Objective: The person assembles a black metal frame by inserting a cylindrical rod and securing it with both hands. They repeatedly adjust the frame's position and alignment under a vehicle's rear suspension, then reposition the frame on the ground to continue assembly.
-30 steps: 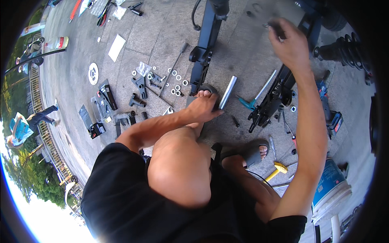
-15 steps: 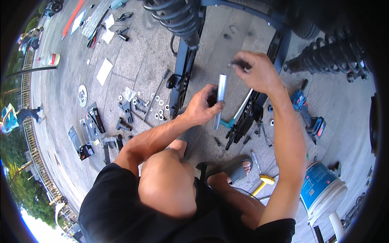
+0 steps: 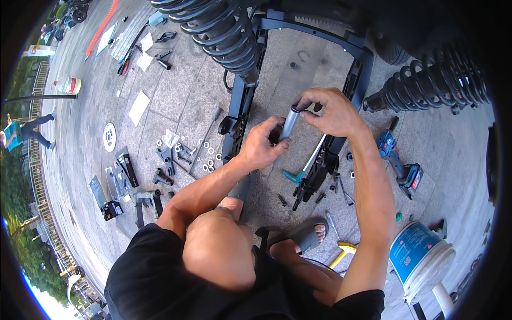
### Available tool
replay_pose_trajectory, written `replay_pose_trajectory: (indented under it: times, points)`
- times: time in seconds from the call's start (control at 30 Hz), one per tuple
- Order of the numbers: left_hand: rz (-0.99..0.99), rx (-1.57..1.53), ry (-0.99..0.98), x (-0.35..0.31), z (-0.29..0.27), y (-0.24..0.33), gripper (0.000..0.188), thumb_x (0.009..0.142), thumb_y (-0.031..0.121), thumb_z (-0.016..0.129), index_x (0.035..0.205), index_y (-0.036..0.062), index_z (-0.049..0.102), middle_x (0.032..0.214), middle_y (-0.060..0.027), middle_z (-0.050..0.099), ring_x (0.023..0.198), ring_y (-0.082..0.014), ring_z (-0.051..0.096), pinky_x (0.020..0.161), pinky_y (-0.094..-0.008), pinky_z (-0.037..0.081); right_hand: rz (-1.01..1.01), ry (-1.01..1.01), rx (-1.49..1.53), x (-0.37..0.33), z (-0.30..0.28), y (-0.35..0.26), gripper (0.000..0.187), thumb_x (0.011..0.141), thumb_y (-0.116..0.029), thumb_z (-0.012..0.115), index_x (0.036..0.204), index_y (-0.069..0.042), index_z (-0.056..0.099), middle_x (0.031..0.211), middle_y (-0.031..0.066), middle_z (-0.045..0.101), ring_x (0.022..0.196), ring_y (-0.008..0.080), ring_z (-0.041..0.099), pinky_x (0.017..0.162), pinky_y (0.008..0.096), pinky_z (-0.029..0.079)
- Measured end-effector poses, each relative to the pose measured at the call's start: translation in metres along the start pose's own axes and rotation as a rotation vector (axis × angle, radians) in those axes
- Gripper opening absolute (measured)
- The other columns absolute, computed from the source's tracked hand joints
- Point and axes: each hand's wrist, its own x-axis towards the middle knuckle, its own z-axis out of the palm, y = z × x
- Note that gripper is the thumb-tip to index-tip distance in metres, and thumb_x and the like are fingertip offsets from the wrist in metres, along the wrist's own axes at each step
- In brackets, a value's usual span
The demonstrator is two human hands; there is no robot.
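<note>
My left hand [image 3: 262,143] is wrapped round a short silver metal tube [image 3: 289,126], which leans with its upper end away from me. At that upper end, the thumb and forefinger of my right hand [image 3: 335,113] pinch a small dark part [image 3: 295,109]. It sits at the tube's mouth; whether it is inside or only against the rim, I cannot tell. Below and between the hands lies the black metal frame [image 3: 319,173], with a teal-handled tool [image 3: 294,176] beside it.
Black coil-spring shock absorbers [image 3: 213,40] hang at the far side. Washers [image 3: 209,154], brackets and bolts lie on the paving to the left. At right are a blue cordless power tool [image 3: 396,154], a yellow-headed hammer [image 3: 346,248] and a blue-and-white bucket [image 3: 418,253]. A person [image 3: 26,133] walks at far left.
My right hand has come left and down, bringing the small dark part to the tube's upper end. The tube has tilted. The whole view has shifted slightly.
</note>
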Motion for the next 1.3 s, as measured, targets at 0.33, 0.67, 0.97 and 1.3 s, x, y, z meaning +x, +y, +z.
replay_pose_trajectory:
  times: [0.33, 0.67, 0.97, 1.3]
  points:
    - [0.058, 0.093, 0.019, 0.004, -0.005, -0.006, 0.046, 0.072, 0.010, 0.074, 0.114, 0.0014, 0.056, 0.093, -0.0177, 0.063, 0.081, -0.0319, 0.064, 0.070, -0.0383, 0.051, 0.028, -0.109, 0.054, 0.004, -0.003, -0.005, 0.034, 0.072, 0.001, 0.069, 0.105, -0.002, 0.068, 0.098, 0.0094, 0.064, 0.092, 0.0229, 0.062, 0.075, 0.0336, 0.051]
    - [0.149, 0.126, 0.092, 0.010, 0.000, -0.014, 0.040, 0.076, 0.007, 0.071, 0.113, 0.0012, 0.058, 0.100, -0.0177, 0.062, 0.090, -0.0340, 0.062, 0.078, -0.0397, 0.050, 0.064, -0.149, 0.064, 0.004, -0.004, -0.007, 0.034, 0.071, -0.001, 0.071, 0.105, -0.002, 0.068, 0.098, 0.0092, 0.064, 0.094, 0.0247, 0.062, 0.081, 0.0348, 0.050]
    - [0.200, 0.131, 0.161, 0.016, 0.005, -0.015, 0.037, 0.077, 0.001, 0.070, 0.113, 0.0035, 0.059, 0.101, -0.0157, 0.063, 0.092, -0.0322, 0.062, 0.080, -0.0385, 0.051, 0.046, -0.138, 0.054, 0.003, -0.004, -0.006, 0.034, 0.071, -0.002, 0.072, 0.105, -0.003, 0.069, 0.096, 0.0093, 0.064, 0.093, 0.0252, 0.062, 0.080, 0.0346, 0.050]
    - [0.187, 0.103, 0.155, 0.016, 0.007, -0.016, 0.037, 0.077, 0.001, 0.070, 0.112, 0.0031, 0.059, 0.101, -0.0153, 0.063, 0.091, -0.0317, 0.062, 0.080, -0.0382, 0.051, 0.051, -0.136, 0.081, 0.002, -0.003, -0.003, 0.033, 0.070, -0.002, 0.072, 0.103, -0.002, 0.069, 0.095, 0.0099, 0.065, 0.092, 0.0254, 0.063, 0.079, 0.0348, 0.050]
